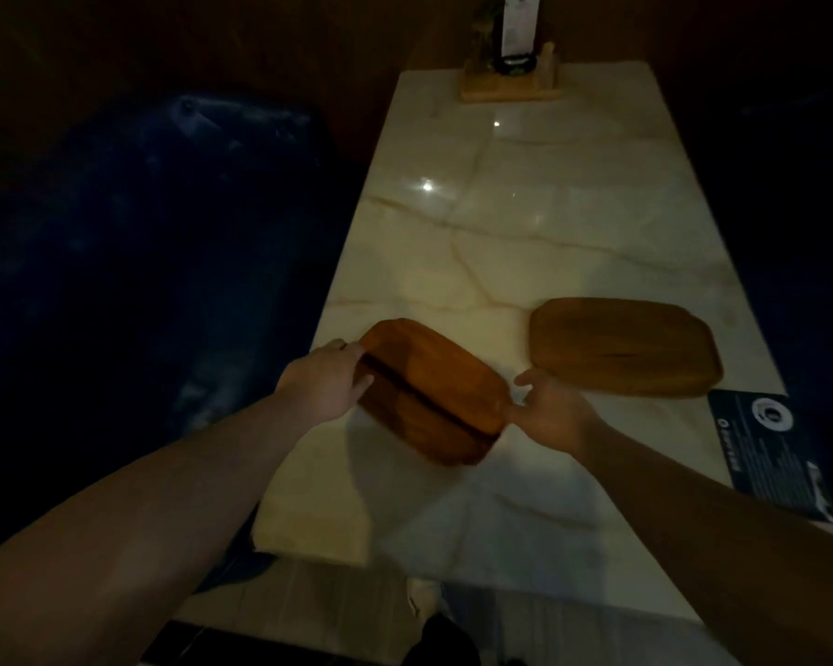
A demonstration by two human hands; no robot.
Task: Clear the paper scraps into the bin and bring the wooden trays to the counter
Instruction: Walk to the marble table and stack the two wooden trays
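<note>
The scene is very dim. Left of the table [525,223] a dark blue seat [140,262] is barely legible, its edges lost in shadow. The right side beyond the table is black, and nothing can be made out there.

Two wooden trays show. The near tray [434,391] sits tilted at the table's left edge, with a dark line along its side that may be a second tray stacked under it; the light is too poor to tell. The left hand [325,384] grips its left end, fingers curled over the rim. The right hand [556,415] pinches its right end, with the fingertips hidden behind the wood. Whether the tray is lifted clear of the table cannot be told.

The far tray [626,346] lies flat on the table, just right of the held one and apart from it, untouched.

At the table's right edge lies one dark card [785,449] with small unreadable print, partly cut off by the frame. At the table's far end stands one wooden stand [510,84], its contents blurred and cropped at the top
</note>
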